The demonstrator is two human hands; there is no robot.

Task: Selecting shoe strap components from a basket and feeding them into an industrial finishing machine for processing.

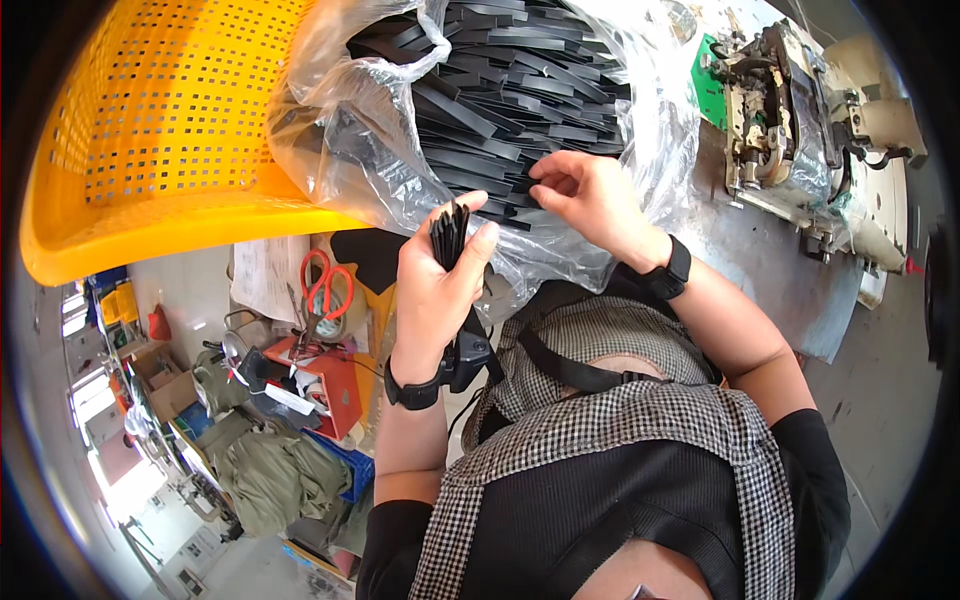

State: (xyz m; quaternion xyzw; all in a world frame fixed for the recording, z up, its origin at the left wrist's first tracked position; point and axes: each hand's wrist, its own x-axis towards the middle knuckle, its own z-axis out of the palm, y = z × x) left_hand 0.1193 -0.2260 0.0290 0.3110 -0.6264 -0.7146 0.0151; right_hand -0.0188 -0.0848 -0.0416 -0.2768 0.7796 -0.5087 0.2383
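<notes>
A clear plastic bag (350, 150) lies spread wide in front of me, filled with many flat black strips (520, 80). My left hand (432, 275) is closed round an upright bundle of black strips (449, 234), just at the bag's near edge. Over the near right part of the pile is my right hand (590, 200), its fingers bent and thumb drawn toward the index finger. Its fingertips reach the strips; whether a strip is pinched between them is too small to make out.
A yellow perforated plastic basket (190, 215) stands at the left. A machine (790, 120) sits on the table (740, 270) at the right. Orange-handled scissors (325, 290) stand by a red box (335, 385) at lower left, near a heap of olive cloth (275, 465).
</notes>
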